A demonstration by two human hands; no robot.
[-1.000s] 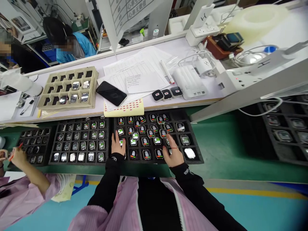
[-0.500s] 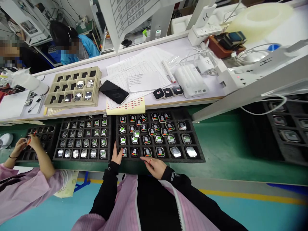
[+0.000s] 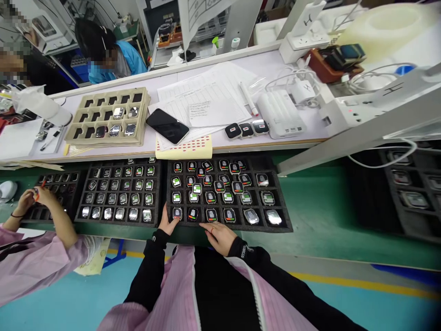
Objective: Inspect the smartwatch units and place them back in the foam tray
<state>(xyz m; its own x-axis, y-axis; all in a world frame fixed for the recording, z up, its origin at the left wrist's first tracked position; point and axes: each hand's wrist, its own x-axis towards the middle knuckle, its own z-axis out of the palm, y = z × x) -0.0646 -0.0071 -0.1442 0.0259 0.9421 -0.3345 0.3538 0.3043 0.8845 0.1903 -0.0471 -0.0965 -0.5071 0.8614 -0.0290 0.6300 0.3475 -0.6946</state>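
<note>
Black long sleeves (image 3: 148, 276) cover both arms, and each cuff carries small white lettering (image 3: 246, 250) near the wrist. Over them is a pale pink, finely striped smock (image 3: 179, 287), hanging open with white trim (image 3: 195, 294) along its front edges and showing a black top (image 3: 223, 285) beneath. A thin gold-coloured ring (image 3: 212, 227) sits on a finger of the right hand (image 3: 220, 238).

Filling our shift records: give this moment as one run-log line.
left hand: beside smartwatch | right hand: on black foam tray edge
</note>
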